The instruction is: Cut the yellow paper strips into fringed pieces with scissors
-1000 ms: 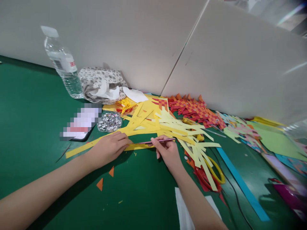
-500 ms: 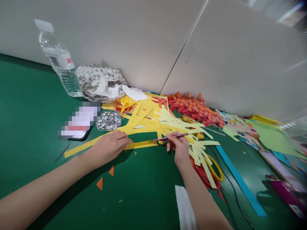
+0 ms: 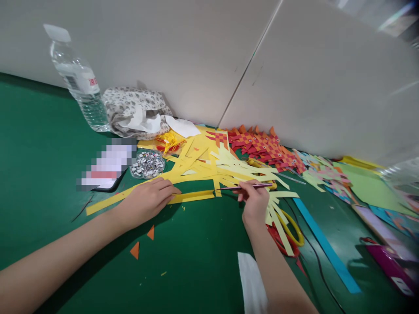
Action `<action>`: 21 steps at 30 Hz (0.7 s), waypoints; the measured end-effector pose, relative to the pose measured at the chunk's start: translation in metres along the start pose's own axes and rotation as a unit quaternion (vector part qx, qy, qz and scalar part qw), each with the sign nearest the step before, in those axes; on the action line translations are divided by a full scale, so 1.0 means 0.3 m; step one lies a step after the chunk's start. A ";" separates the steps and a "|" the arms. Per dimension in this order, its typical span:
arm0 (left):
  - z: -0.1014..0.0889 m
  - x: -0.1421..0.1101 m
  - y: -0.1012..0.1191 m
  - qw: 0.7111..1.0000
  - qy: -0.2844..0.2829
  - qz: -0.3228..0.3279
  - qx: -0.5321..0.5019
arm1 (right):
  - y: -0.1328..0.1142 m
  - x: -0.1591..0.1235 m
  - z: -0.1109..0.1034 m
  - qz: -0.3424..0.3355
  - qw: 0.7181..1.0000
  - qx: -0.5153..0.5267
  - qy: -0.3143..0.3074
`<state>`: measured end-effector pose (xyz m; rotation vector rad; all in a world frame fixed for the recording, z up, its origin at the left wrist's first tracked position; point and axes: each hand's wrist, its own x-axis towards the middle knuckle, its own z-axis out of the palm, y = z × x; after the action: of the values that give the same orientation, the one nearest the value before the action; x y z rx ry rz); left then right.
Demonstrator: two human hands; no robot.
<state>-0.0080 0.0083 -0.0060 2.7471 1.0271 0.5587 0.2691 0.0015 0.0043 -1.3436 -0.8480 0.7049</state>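
Nearest the camera, at six o'clock, a white sheet [image 3: 252,283] lies on the green table [image 3: 196,261] beside the right forearm. At about eight o'clock from it sit two small orange paper triangles [image 3: 135,250], close to each other.

Further in, the left hand [image 3: 147,200] lies palm down with its fingers loosely spread and flat, pressing on one long yellow paper strip [image 3: 191,197] that runs from nine o'clock toward three o'clock across the table. The right hand [image 3: 255,201] is closed in a pinch around one thin pink pencil [image 3: 245,187], held nearly level, its tip pointing left and resting at the right end of the strip. At four o'clock from this hand lie scissors [image 3: 291,231], one yellow loop showing clearly, partly under pale strips; a blue paper strip [image 3: 327,248] runs past them toward five o'clock.

Beyond the hands is a heap of yellow strips [image 3: 229,168], too many and too overlapped to count. At eleven o'clock from the left hand stand one clear dish of googly eyes [image 3: 148,164] and one phone [image 3: 106,168]. At one o'clock lies a cluster of red and orange woven paper fish [image 3: 265,148], the count unclear.

Farthest, at ten o'clock against the wall, stand one water bottle [image 3: 80,83] and one patterned pouch [image 3: 135,111].
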 end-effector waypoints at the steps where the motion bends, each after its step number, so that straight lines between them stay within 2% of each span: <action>1: 0.001 0.000 0.000 1.000 -0.001 -0.002 -0.003 | -0.002 -0.004 0.001 -0.009 1.000 0.005 0.000; 4: 0.003 -0.002 -0.001 1.000 -0.001 -0.015 -0.015 | -0.007 -0.025 0.014 -0.017 0.999 0.015 -0.039; 6: 0.003 -0.004 -0.002 1.000 0.001 -0.018 -0.019 | -0.008 -0.047 0.034 -0.005 0.995 0.010 -0.098; 9: 0.002 -0.005 -0.003 1.000 0.000 -0.012 -0.020 | -0.011 -0.083 0.070 -0.002 0.973 -0.031 -0.228; 12: 0.001 -0.002 -0.002 1.000 -0.001 -0.012 -0.020 | -0.011 -0.105 0.097 0.002 0.958 -0.071 -0.279; 17: 0.003 0.000 -0.001 1.000 0.004 -0.005 -0.013 | -0.004 -0.105 0.106 0.010 0.952 -0.103 -0.289; 21: 0.006 0.002 -0.003 1.000 0.002 -0.003 -0.007 | 0.000 -0.086 0.090 0.006 0.961 -0.091 -0.262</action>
<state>-0.0076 0.0093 -0.0077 2.7312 1.0286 0.5673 0.2324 -0.0060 0.0020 -1.3417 -1.3535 1.0364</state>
